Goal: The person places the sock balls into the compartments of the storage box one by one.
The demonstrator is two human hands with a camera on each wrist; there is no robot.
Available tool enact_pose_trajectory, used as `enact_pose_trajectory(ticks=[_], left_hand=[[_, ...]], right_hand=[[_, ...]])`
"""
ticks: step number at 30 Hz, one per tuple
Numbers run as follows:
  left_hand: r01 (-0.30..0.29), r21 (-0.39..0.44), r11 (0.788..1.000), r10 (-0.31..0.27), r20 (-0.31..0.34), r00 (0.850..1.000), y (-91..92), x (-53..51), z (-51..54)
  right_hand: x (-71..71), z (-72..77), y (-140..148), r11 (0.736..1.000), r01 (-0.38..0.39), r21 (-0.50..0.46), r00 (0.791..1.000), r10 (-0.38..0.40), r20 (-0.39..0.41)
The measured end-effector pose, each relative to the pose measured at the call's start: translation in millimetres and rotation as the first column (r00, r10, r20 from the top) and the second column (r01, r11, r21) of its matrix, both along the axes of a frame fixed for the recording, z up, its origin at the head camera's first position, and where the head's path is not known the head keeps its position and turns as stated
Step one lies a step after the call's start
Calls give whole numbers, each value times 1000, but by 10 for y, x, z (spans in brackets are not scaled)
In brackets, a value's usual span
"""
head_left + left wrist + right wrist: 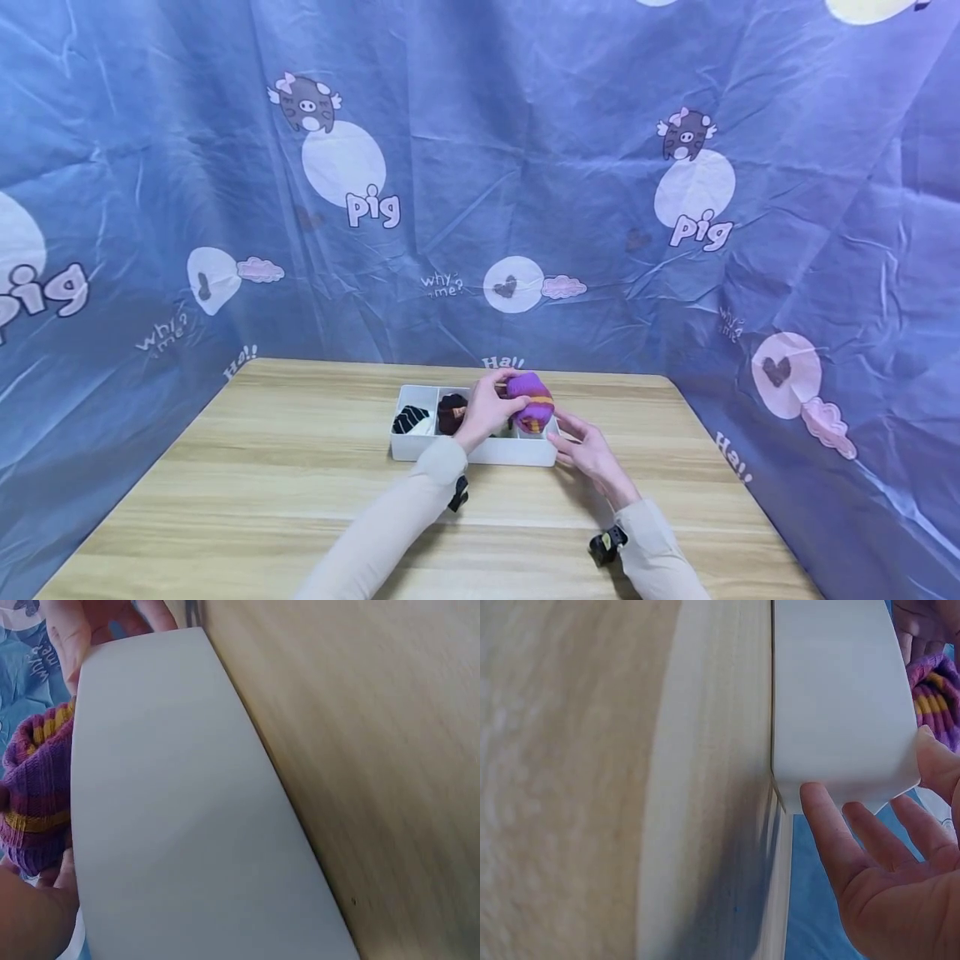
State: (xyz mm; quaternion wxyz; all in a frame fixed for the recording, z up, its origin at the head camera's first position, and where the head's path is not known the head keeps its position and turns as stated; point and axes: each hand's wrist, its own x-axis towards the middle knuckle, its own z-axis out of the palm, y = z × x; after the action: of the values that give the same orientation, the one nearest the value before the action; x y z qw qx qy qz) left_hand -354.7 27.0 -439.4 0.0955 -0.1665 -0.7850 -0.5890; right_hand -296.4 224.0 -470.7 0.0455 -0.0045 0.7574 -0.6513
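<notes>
My left hand (487, 414) holds a rolled-up sock (531, 402), knitted in purple with yellow and magenta stripes, at the rightmost compartment of a white divided box (474, 450). In the left wrist view the sock (45, 795) bulges above the box's rim, partly covered by the fingers. My right hand (592, 454) grips the box's right end. Its fingers touch the outside of the end wall, and the thumb lies at the rim beside the sock, as the right wrist view shows. The left hand partly hides the middle of the box.
A black-and-white striped fabric roll (411, 419) sits in the box's left compartment. Beside it, past a divider, is a dark brown roll (452, 413). The box stands on a wooden table (300, 467), near its back edge. A blue printed cloth (465, 167) hangs behind and at both sides.
</notes>
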Motion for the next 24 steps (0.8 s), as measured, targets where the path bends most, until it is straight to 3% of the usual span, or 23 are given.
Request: enact_pose_trajectory(ticks=[8,13,24], left_hand=[[-35,-73,997,34,-14,999,27,-3,-61],[-19,-69,997,21,29,999,22,-13,-40],[-77,-177,981,80,12,997,47,16,-6]], right_hand=[[-16,-3,-8,1000,-9,-18,1000,9,3],[-15,4,6,999,-16,-28,1000,16,-5],[-21,-6,11,999,-22,-38,1000,22,1]])
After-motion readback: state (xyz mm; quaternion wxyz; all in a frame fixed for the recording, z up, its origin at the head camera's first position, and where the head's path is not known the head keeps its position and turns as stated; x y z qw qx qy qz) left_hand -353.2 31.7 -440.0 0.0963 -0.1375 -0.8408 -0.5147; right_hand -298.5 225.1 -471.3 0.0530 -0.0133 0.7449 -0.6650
